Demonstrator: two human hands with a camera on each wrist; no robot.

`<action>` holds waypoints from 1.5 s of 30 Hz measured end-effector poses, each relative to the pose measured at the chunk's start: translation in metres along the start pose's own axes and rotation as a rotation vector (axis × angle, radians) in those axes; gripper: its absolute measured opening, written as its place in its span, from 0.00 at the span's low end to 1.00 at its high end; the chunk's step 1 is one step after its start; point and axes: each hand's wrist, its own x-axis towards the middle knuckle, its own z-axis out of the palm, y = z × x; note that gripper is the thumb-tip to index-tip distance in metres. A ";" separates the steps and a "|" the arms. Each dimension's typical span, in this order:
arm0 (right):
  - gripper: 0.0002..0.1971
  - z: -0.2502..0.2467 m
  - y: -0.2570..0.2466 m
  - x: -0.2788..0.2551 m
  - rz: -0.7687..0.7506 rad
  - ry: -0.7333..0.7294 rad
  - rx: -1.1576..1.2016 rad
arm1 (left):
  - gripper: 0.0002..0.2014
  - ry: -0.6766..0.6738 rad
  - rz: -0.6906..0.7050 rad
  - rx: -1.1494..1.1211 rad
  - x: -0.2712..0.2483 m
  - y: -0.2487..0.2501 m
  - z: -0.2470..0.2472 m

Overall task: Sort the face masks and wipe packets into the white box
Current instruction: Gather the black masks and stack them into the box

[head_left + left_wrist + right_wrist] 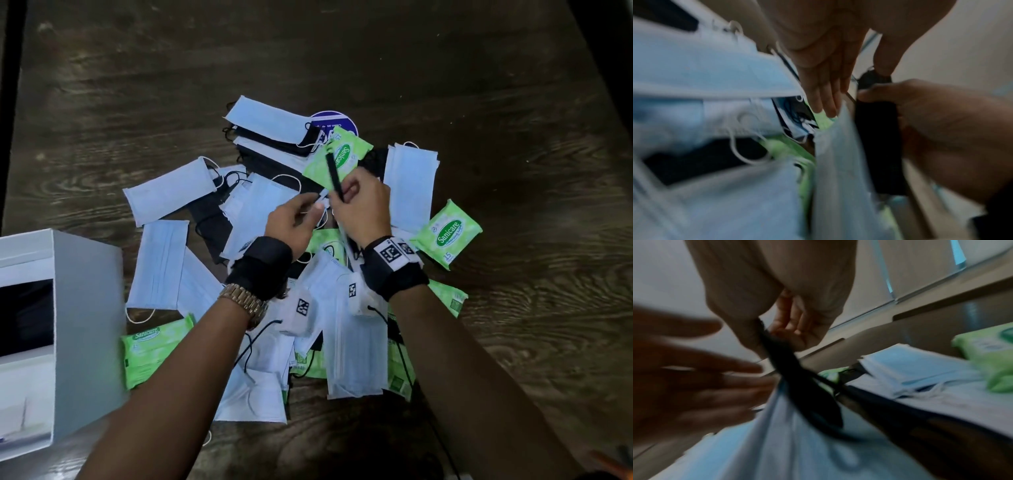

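Right hand (359,209): raised over the middle of the pile, thumb and fingers pinching a black face mask (334,176) held edge-on, with a pale blue face mask (777,434) hanging in the same grip below it. Left hand (294,222): just beside the right, fingers extended and lying against the blue mask (no closed grip visible in either wrist view; both are blurred).

Directly beneath both hands: loose heap of blue and black masks mixed with green wipe packets on the dark wooden table (513,102). One wipe packet (337,157) lying just beyond the fingertips, a second (445,234) at the right edge of the heap, a third (154,349) at the near left, close to the box. More green visible under the masks near the wrists. Small stack of blue and black masks (270,126) at the far side, partly covering a round purple disc (334,120).

White box (85,325): at the left edge of the table, apart from the hands, opening dark, contents not discernible.

Progress assessment: early stage at best. Two masks lifted, none confirmed inside the box. Nearly all masks and every visible packet remaining on the table for transfer.
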 end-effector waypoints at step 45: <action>0.13 0.073 -0.001 0.020 -0.179 -0.040 -0.327 | 0.35 0.197 -0.099 -0.186 -0.044 -0.076 -0.095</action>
